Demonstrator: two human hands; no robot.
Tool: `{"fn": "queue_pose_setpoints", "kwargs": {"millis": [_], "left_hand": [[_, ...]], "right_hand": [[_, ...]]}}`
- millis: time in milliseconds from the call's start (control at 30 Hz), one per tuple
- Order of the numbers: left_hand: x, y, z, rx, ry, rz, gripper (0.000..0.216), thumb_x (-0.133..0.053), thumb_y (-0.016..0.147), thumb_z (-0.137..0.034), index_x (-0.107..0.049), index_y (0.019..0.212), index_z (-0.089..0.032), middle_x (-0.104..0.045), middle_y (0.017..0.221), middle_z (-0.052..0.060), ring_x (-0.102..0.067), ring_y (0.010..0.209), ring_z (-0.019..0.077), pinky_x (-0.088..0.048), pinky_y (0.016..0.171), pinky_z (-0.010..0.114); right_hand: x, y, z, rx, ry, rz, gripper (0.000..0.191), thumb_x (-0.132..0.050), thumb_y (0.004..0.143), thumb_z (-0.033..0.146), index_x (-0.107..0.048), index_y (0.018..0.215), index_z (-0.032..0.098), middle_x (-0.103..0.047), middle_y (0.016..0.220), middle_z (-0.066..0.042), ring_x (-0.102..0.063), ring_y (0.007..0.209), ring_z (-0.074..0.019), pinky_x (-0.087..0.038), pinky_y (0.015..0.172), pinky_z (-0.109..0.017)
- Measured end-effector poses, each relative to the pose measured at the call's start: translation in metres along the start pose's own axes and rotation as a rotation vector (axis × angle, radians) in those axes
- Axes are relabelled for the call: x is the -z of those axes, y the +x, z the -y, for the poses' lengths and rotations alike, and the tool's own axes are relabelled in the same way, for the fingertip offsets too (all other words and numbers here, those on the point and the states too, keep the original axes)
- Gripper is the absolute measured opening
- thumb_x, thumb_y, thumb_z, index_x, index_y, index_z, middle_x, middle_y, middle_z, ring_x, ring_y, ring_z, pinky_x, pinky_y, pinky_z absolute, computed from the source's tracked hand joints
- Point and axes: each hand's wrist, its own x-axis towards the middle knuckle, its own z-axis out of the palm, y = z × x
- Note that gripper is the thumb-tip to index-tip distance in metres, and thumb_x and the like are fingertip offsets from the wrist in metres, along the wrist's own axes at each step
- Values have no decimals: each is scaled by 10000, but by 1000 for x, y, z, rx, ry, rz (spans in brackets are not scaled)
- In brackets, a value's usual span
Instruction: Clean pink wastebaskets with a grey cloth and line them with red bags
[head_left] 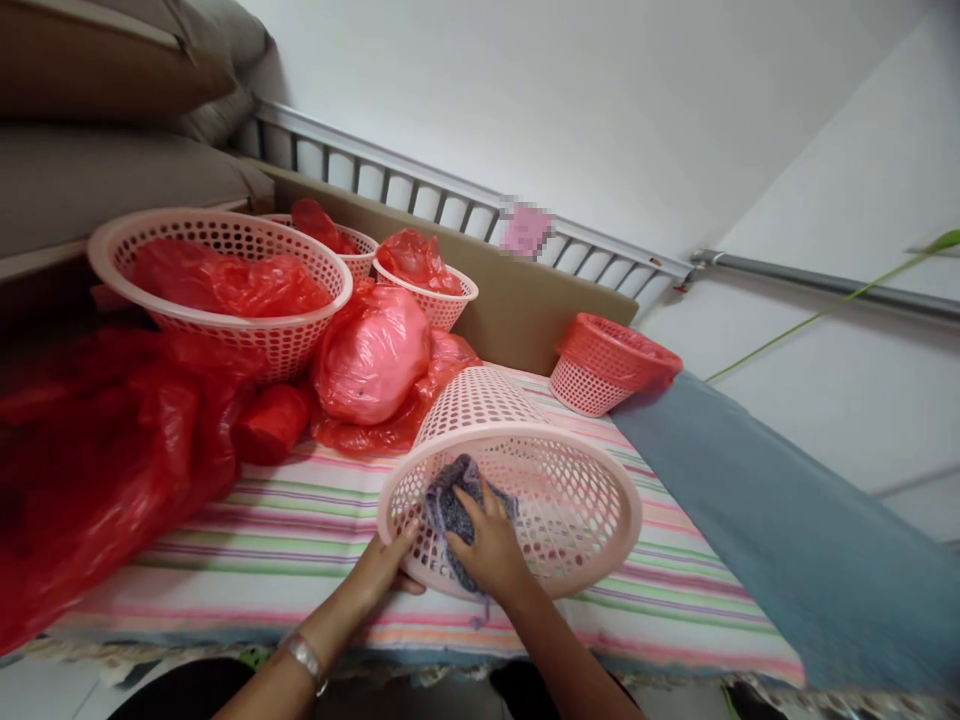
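A pink perforated plastic basket (pixel 499 432) lies tipped on its side on a striped cloth (pixel 315 540), its mouth facing me. My left hand (pixel 394 565) grips the basket's rim at the lower left, thumb on the inner side. Inside the mouth, my right hand (pixel 487 540) presses a grey-purple cloth rag (pixel 457 510) against the inner wall, fingers spread over it. Part of the rag hangs past the lower rim.
Several more pink baskets stand behind: a large one (pixel 225 322) holding red plastic bags, and one (pixel 589 385) with a red bag over its rim at the right. Red bags (pixel 150 430) lie at left. Cushions (pixel 112 175) are stacked behind; a beige board (pixel 517 325) backs the surface.
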Motion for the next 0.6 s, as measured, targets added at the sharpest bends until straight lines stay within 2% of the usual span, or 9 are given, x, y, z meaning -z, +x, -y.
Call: {"fn": "queue_pose_setpoints", "kwargs": {"millis": [133,200,267,333,433,500,600], "left_hand": [[1,2,5,3,-3,-7,732,-543,811,-592,-397,1380,-156,-641,1185,158,-657,953,284,-608,584,308],[2,2,6,0,-9,-4,723,-541,817,-583,-402,1378,-147,-650,1174,155,-654,969,290,-610,588,307],[3,1,7,-5,-3,-4,703,-530,828,-574,-418,1371,-141,-645,1187,157,-658,960,287,-610,587,307],[3,0,8,-26,14,12,671,-516,845,-558,-434,1367,-145,-634,1210,155,-660,948,277,-608,588,303],[3,-1,7,-48,29,42,661,-497,862,-544,-422,1385,-146,-629,1222,156,-655,943,269,-609,603,310],[4,-1,6,-32,33,40,672,-490,863,-548,-417,1386,-131,-630,1217,167,-661,929,273,-611,621,327],[4,0,5,-18,42,35,666,-495,859,-548,-440,1366,-120,-611,1248,181,-677,886,273,-611,615,335]], "right_hand": [[-27,25,-4,-19,-98,-35,530,-588,772,280,-540,1295,210,-517,1307,-140,-499,1159,-289,-350,1004,-402],[-32,44,-5,3,-98,-56,534,-573,768,248,-534,1298,203,-579,1200,-128,-534,1099,-263,-376,971,-360],[-33,68,-4,-37,-80,-49,530,-564,777,243,-524,1304,194,-602,1148,-121,-567,1043,-244,-408,918,-323],[-34,95,-2,-114,-65,-41,459,-526,824,262,-547,1274,175,-608,1158,-127,-572,1046,-241,-411,911,-312],[-39,129,0,-184,-53,-43,376,-424,904,272,-584,1219,144,-588,1232,-142,-505,1168,-261,-341,1001,-335],[-43,143,1,-191,-41,-39,381,-398,921,271,-574,1229,133,-564,1274,-149,-459,1221,-273,-305,1031,-352],[-43,148,-1,-190,-22,-7,378,-437,904,281,-568,1232,147,-573,1262,-140,-480,1197,-266,-336,1002,-337]]}}
